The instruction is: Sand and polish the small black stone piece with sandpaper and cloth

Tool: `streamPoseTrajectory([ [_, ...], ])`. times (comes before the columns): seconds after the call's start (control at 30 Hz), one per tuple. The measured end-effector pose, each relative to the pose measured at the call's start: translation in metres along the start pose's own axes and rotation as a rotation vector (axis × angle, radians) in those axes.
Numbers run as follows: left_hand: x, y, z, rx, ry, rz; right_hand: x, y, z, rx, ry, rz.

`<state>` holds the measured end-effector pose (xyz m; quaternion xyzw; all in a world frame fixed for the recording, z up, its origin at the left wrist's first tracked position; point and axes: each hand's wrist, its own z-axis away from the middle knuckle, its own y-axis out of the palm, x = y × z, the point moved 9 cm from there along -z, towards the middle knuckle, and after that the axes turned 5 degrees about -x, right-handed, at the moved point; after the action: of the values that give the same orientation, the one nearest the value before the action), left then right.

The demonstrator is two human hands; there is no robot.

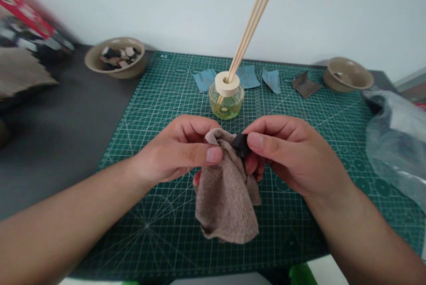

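The green cutting mat (149, 240) ends in a near edge at six o'clock, and at nine it gives way to the dark worktop (83, 120). Ahead, room is tight: a reed diffuser (226, 100) stands close at twelve, and clear plastic (396, 138) reaches over the mat at three. Above the mat's middle, the left hand (179, 149) has thumb and fingers clamped on a brown cloth (226, 205), which droops toward six o'clock. The right hand (293, 154) pinches a small black piece (240, 145), which sits at that hand's nine o'clock and seems to touch the cloth's upper folds.
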<state>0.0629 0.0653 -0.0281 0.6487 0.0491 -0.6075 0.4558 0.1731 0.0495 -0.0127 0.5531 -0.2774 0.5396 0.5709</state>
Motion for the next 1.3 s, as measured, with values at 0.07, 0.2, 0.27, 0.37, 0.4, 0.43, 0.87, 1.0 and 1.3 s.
streamPoseTrajectory([
  [0.07, -0.001, 0.001, 0.0, 0.002, 0.004, 0.01, 0.002, -0.003, 0.0, -0.032, -0.03, -0.002],
  [0.2, -0.002, 0.005, -0.001, 0.013, 0.007, 0.019, 0.006, -0.009, 0.0, -0.109, -0.105, 0.033],
  [0.27, 0.0, 0.006, -0.001, 0.018, -0.023, 0.018, 0.008, -0.011, 0.0, -0.142, -0.137, 0.074],
  [0.37, 0.003, 0.006, 0.0, 0.015, -0.079, 0.036, 0.014, -0.012, 0.001, -0.173, -0.196, 0.166],
  [0.4, 0.003, 0.007, 0.0, 0.017, -0.093, 0.051, 0.016, -0.012, 0.002, -0.181, -0.219, 0.205],
  [0.43, 0.003, 0.008, 0.0, 0.025, -0.104, 0.069, 0.019, -0.012, 0.003, -0.187, -0.243, 0.246],
  [0.87, 0.008, -0.003, -0.001, -0.036, -0.062, -0.053, 0.041, 0.004, 0.017, -0.173, -0.476, 0.636],
  [1.0, 0.008, -0.002, 0.001, -0.02, -0.07, -0.114, 0.044, 0.009, 0.02, -0.131, -0.525, 0.667],
  [1.3, 0.014, -0.002, 0.003, 0.003, -0.168, -0.136, 0.048, 0.025, 0.026, 0.007, -0.674, 0.779],
])
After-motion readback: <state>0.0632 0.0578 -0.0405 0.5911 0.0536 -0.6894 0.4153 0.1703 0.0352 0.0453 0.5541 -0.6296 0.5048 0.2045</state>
